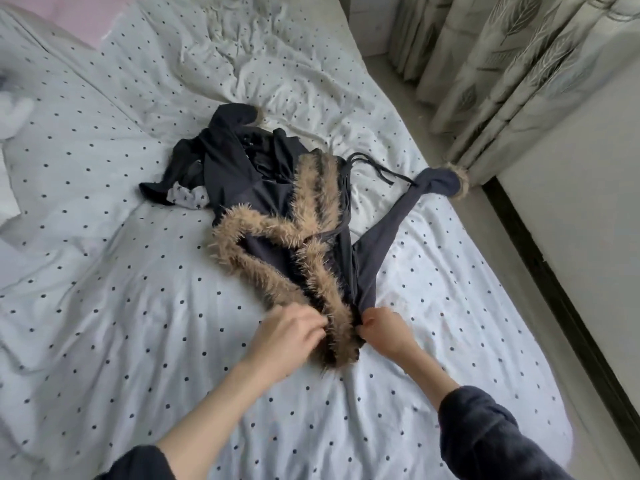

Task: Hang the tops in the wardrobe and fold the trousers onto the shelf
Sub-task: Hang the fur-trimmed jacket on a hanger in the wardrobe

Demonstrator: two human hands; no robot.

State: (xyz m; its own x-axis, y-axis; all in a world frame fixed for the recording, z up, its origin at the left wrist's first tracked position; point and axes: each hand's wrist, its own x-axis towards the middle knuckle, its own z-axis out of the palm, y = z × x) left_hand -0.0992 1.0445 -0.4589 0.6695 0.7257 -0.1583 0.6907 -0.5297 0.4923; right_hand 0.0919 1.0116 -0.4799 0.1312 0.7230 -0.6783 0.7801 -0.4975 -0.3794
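While fingers (317, 323) curl, both hands pinching top (277, 216)

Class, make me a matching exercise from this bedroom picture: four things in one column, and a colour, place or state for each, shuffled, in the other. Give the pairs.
1. fur trim
2. sheet
3. curtain
4. right hand

a. leaf pattern
b. pinching dark fabric
c. tan
d. white with dark dots

Pairs: 1-c, 2-d, 3-a, 4-b
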